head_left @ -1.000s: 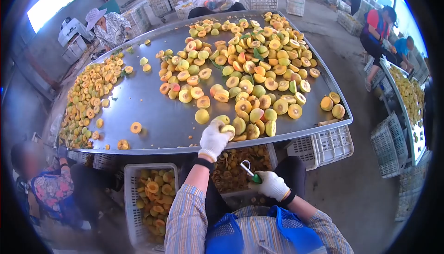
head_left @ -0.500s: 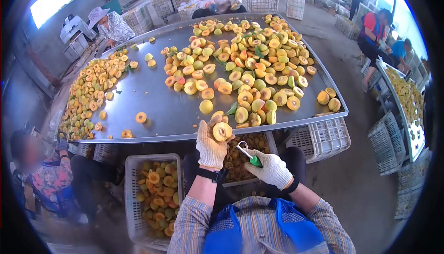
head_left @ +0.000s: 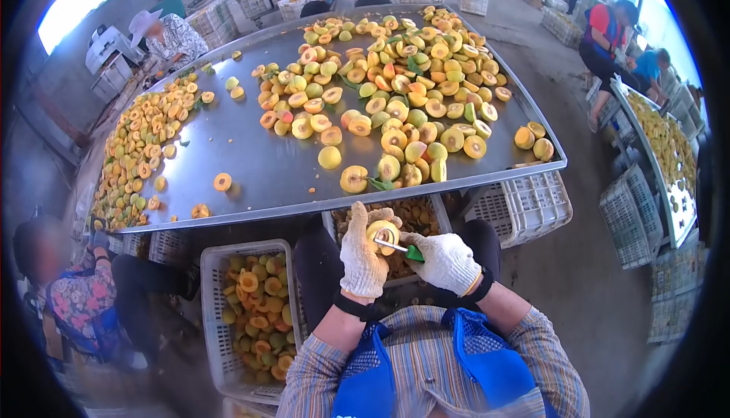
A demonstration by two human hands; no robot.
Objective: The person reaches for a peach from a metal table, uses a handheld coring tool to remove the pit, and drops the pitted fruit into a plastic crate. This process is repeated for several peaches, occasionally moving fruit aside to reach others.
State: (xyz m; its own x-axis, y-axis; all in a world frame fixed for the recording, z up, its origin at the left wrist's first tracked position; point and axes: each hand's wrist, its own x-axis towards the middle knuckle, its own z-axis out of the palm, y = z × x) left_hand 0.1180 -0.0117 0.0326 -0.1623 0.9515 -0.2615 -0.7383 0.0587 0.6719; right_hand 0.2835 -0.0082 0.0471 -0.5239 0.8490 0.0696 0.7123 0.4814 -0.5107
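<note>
My left hand (head_left: 360,258), in a white knit glove, is wrapped round a yellow peach half (head_left: 382,233) with its cut face toward my right side. In my gloved right hand (head_left: 449,263) is a pitting tool with a green handle (head_left: 414,253) and a looped metal end. The metal loop lies against the cut face, at the middle of the half. Both hands are just below the near edge of a metal table (head_left: 266,152). On that table, several peach halves (head_left: 395,106) lie in a large heap, many cut side up.
A white crate (head_left: 211,327) of peach halves stands by my left leg. Another crate (head_left: 332,224) with fruit pieces sits under the table edge, between my knees. A white crate (head_left: 532,209) lies at right. Co-workers sit at the left (head_left: 84,296), far left and far side.
My right hand has brought the tool's loop onto the peach half, and my left hand has drawn in below the table edge. A cut half now lies by the near edge.
</note>
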